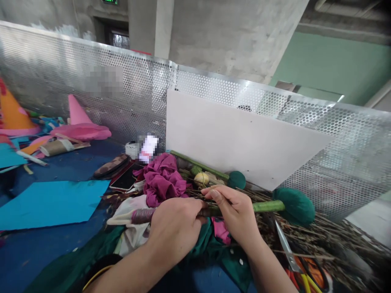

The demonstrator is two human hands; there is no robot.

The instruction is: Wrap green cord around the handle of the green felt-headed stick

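Note:
My left hand [179, 224] is closed around a long green stick [269, 206], held almost level. Purple thread [143, 216] is wound around the stick's left part. At its right end is a rounded dark green cloth head [296, 206]. Just above the stick, my right hand [233, 209] is closed in a pinch, thumb against fingers. A thin strand seems to run near the fingertips, but what they hold is too small to make out. Magenta cloth [163, 179] lies bunched beyond my left hand. Dark green cloth [210, 244] and a pink scrap [220, 230] lie below.
Scissors [287, 246] lie at the right beside dry twigs [339, 240]. Behind stand a white board [238, 134] and a perforated metal screen [137, 81]. Blue paper [51, 203], a pouch [111, 166], a lit phone [148, 147] and a pink cone hat [81, 118] are leftward.

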